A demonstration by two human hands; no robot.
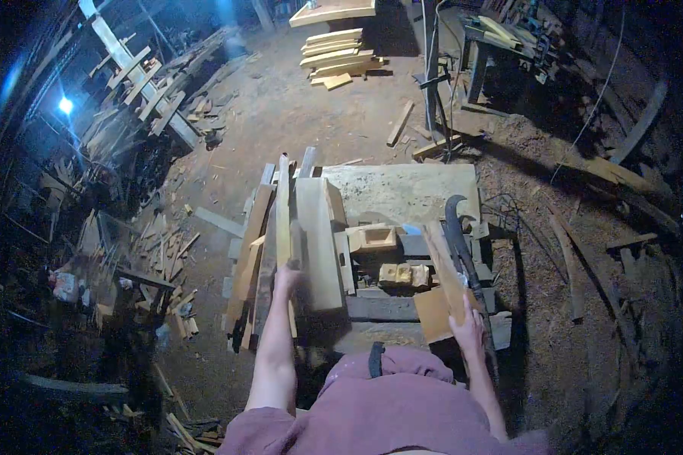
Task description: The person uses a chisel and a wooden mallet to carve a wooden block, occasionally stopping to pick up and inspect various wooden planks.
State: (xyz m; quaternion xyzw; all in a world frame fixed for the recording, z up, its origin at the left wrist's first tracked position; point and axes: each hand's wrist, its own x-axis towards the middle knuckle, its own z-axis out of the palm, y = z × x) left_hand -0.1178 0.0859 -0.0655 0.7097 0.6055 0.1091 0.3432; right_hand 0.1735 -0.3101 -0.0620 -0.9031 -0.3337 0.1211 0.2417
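My left hand is closed around the near part of a narrow wooden strip, which points away from me over the left side of the low bench. Right beside it lies a wide pale board, with darker planks on the other side. On the right, my right hand grips the edge of a long wooden board, its fingers partly hidden. A square piece of wood lies against that board. Just beyond it rests a long curved blade.
A hollowed wooden block and a smaller notched block sit mid-bench, before a pale sheet. Stacked boards stand farther off. Scrap wood litters the left floor; a post rises at the back.
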